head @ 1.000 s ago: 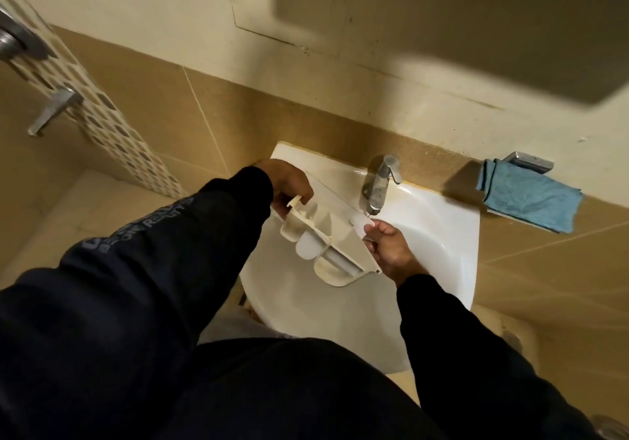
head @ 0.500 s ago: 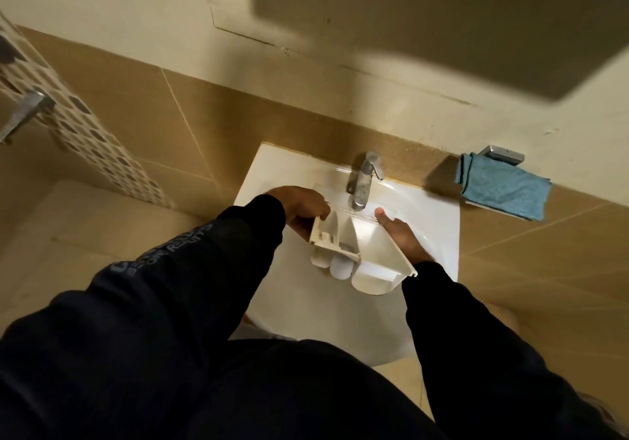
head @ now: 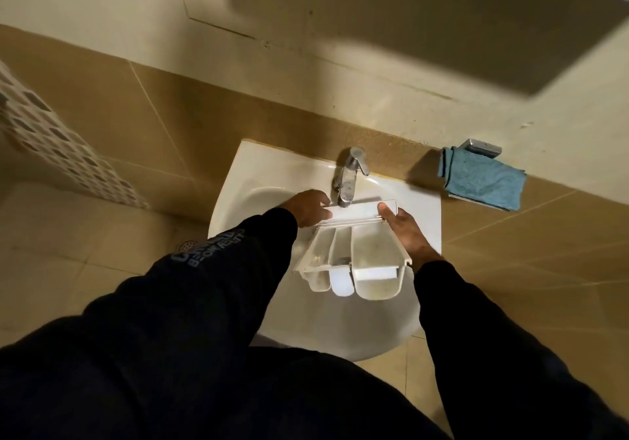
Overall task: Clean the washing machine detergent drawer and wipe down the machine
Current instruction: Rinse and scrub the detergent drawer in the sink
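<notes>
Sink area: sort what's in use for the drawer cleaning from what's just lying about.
In use:
detergent drawer, held by left hand and right hand
tap
sink
blue cloth, likely for wiping

Lying about:
floor drain

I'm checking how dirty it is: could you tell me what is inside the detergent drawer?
The detergent drawer shows three open compartments with faint grime and no standing liquid; the front panel and both hands cover its far end.

Matt plastic drawer, glossy, seemingly ceramic basin, shiny metal tap
</notes>
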`<state>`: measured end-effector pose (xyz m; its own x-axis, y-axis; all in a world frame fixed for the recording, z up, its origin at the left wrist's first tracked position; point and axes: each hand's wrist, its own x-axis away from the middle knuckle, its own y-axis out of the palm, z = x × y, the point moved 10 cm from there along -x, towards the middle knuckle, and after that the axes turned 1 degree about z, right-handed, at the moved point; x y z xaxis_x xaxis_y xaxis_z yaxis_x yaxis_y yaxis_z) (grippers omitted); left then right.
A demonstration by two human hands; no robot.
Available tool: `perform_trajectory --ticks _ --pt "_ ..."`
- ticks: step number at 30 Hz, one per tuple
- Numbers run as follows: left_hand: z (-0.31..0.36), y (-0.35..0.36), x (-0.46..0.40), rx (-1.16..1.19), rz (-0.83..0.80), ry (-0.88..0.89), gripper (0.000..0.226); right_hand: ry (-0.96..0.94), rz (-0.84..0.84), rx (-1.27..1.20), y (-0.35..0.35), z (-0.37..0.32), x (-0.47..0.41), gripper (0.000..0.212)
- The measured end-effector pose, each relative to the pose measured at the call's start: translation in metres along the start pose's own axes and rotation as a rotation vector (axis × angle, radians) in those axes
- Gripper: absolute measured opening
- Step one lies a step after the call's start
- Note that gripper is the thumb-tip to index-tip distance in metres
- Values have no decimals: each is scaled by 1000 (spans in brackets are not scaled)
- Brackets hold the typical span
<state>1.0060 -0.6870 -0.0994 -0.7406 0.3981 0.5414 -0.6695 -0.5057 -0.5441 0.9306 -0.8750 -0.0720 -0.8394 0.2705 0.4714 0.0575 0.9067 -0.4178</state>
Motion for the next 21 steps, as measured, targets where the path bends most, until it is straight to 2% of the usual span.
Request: perform_trajectory --ticks 2,4,7,9,11,13,18,21 --pt "7 3 -5 -74 50 68 31 -6 26 -27 -4 -3 -2 43" --pt "12 2 -7 -25 95 84 28 -25 56 1 -11 -5 -4 43" --pt "10 2 -20 87 153 103 35 -22 89 10 -25 -5 -9 47" --pt "4 3 -24 241 131 106 40 -18 59 40 -27 -13 -12 50" --pt "-1 12 -26 373 75 105 33 -20 55 35 -35 -17 -7 50" --pt "-10 22 -24 401 53 83 25 -6 65 32 -42 -15 0 48" --pt "-18 23 -20 404 101 21 37 68 76 -57 -37 6 11 43" --pt "-11 20 -15 423 120 11 39 132 82 -114 -31 28 3 51"
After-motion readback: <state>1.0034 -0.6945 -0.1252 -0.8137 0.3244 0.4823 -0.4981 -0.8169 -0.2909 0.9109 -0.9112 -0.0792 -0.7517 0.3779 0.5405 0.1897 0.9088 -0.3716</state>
